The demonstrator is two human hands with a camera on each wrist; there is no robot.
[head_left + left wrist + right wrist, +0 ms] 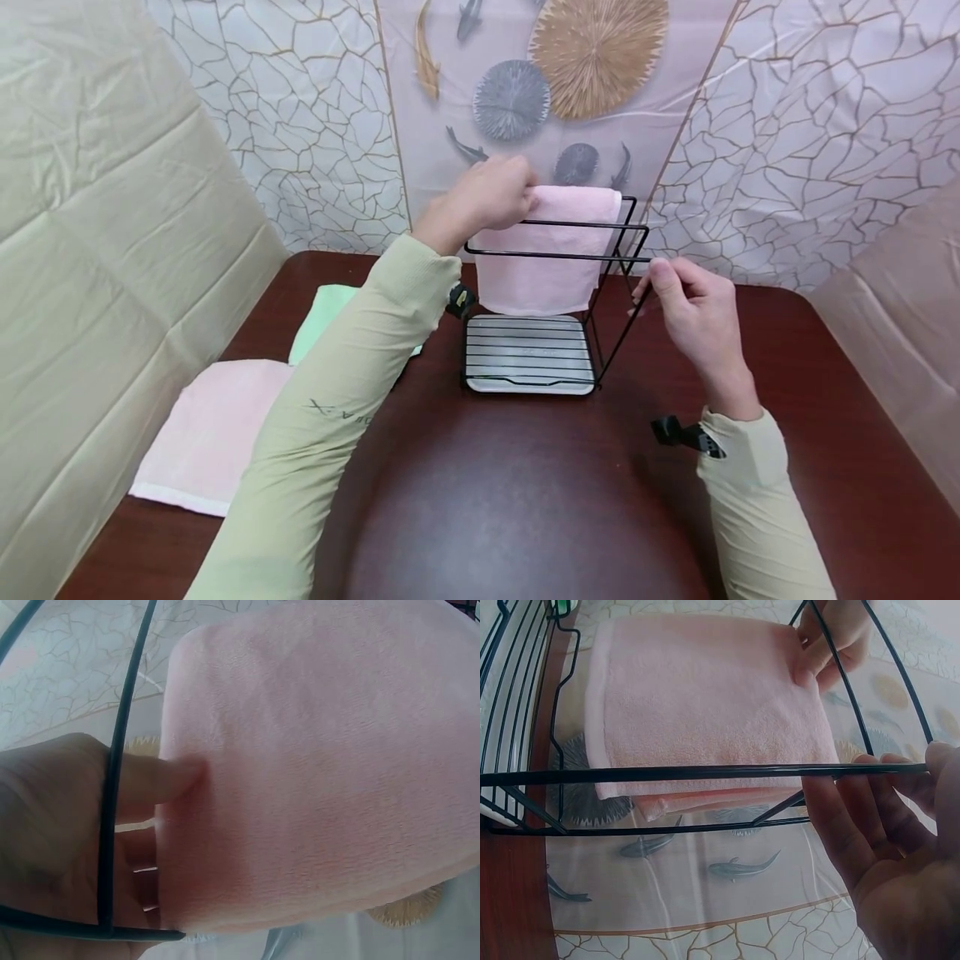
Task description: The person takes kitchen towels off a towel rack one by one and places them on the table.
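A pink towel (543,279) hangs folded over the rear top bar of a black wire rack (558,256). My left hand (487,196) reaches over the rack's left side. In the left wrist view its thumb lies on the near face of the pink towel (322,765), fingers behind, pinching the edge. My right hand (701,312) grips the rack's front upright near the top right corner. The right wrist view shows thumb and fingers of the right hand (907,855) around that black bar, with the towel (712,705) beyond it.
At the rack's base sits a white tray (528,354) under thin wires. On the left of the dark wooden table (480,500) lie another pink towel (217,425) and a green towel (322,312), partly hidden by my left sleeve. Patterned cloth (307,108) hangs behind.
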